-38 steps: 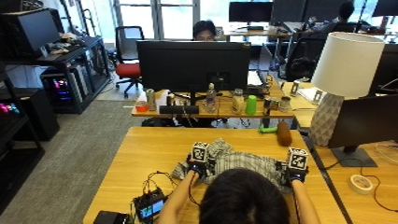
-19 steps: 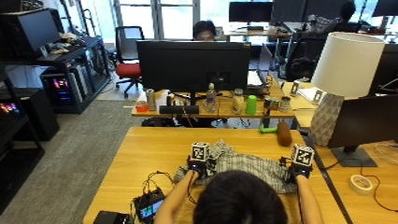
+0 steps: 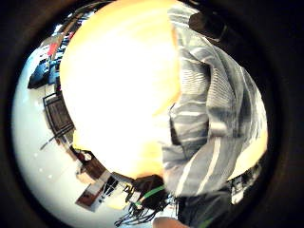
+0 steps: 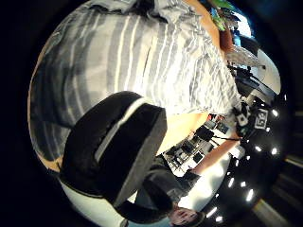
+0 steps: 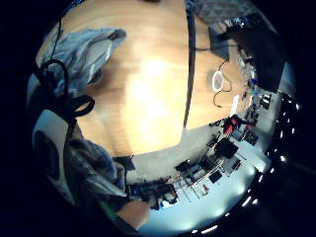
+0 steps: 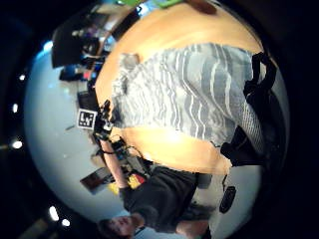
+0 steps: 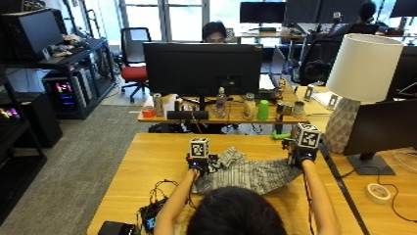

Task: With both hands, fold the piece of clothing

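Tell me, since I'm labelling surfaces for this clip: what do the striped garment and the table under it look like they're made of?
The striped garment looks like thin woven or knit fabric, matte, grey with pale stripes; it creases and bunches softly, though the fibre can't be told. The table looks like light wood or wood-look laminate with a smooth, slightly glossy finish: faint grain shows, and glare brightens it in the palm views.

Soft cloth on smooth wood

The piece of clothing [image 7: 251,174] is thin, matt grey cloth with pale woven stripes, rumpled into soft folds; the tabletop [image 7: 156,156] is smooth light wood with a faint sheen; each hand's glove looks matt black fabric.
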